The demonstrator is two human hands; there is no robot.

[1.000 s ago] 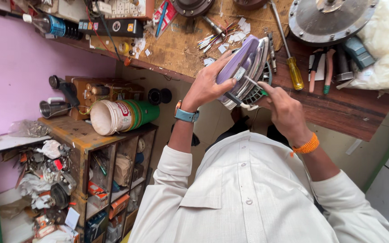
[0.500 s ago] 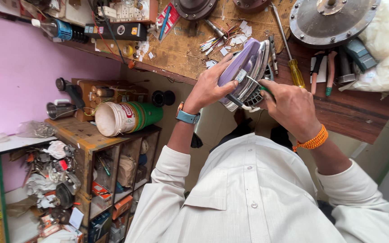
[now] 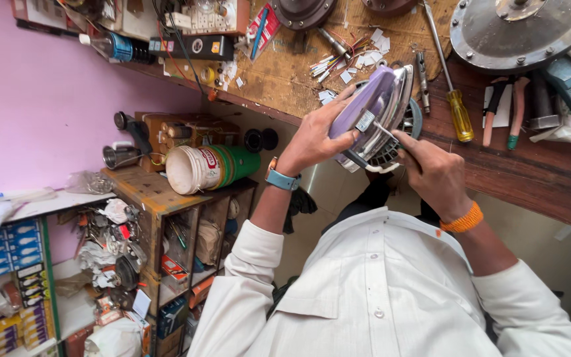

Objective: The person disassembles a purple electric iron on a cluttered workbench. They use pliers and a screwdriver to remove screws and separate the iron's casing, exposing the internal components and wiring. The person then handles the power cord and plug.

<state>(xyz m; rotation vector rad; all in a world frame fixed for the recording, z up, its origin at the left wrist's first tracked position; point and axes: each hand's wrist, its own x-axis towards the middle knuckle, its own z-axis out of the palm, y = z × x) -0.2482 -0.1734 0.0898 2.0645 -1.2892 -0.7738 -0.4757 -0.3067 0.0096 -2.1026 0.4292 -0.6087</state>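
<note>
A purple clothes iron (image 3: 377,106) with a shiny metal soleplate is held tilted over the edge of the wooden workbench (image 3: 536,178). My left hand (image 3: 315,135) grips its body from the left side. My right hand (image 3: 431,172) holds a thin metal tool (image 3: 386,130) whose tip touches a small metal plate on the back end of the iron. I wear a blue wristband on the left wrist and an orange band on the right.
A yellow-handled screwdriver (image 3: 458,114), pliers (image 3: 507,109), a round metal disc (image 3: 520,30) and loose small parts lie on the bench. A wooden shelf (image 3: 160,198) at left carries a white and green bucket (image 3: 209,168) and clutter. The wall is pink.
The iron and both hands stay together at the bench edge; my right hand has shifted slightly with the tool against the iron's back end. The view has moved a little.
</note>
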